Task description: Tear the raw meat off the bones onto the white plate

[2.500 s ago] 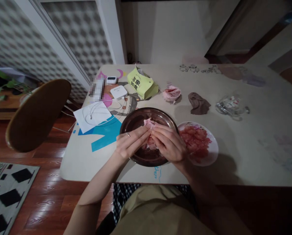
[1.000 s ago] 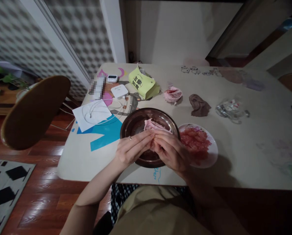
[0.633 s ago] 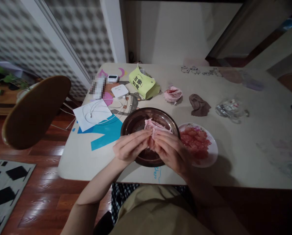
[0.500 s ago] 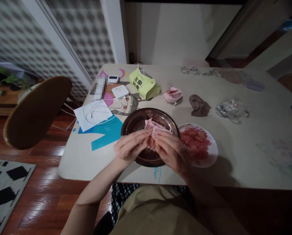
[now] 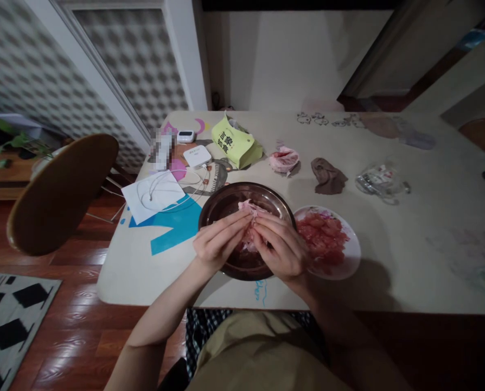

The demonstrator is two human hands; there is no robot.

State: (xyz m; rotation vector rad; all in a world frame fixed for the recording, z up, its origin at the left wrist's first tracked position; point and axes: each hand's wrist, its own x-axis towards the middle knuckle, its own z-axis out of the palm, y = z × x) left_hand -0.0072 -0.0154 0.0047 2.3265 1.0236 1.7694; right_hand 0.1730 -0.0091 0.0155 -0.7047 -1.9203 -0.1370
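Both my hands are over a dark round metal bowl [image 5: 210,209] and pinch a piece of pink pomelo [image 5: 248,206] with whitish-pink membrane. My left hand [image 5: 220,236] grips it from the left, its fingers pressed together. From the other side my right hand [image 5: 283,244] holds it, thumb and fingers closed, fingertips nearly meeting the left ones. More pink membrane lies below, partly hidden by my hands. To the right of the bowl, a white plate [image 5: 353,255] bears a heap of peeled red pomelo flesh [image 5: 324,239]. Another pomelo chunk [image 5: 284,160] sits behind the bowl.
Beyond the bowl stands a yellow-green paper bag [image 5: 236,144]. A brown cloth [image 5: 327,175] and a crumpled clear plastic bag [image 5: 381,181] lie to the right. At left are a white box-shaped device [image 5: 197,156], a cable and a white sheet [image 5: 151,198]. A chair [image 5: 63,193] stands left of the table.
My fingers have shifted slightly on the pomelo piece, and the right hand's fingers are a little closer to the left's. The view has tilted a little; the other things stay in place.
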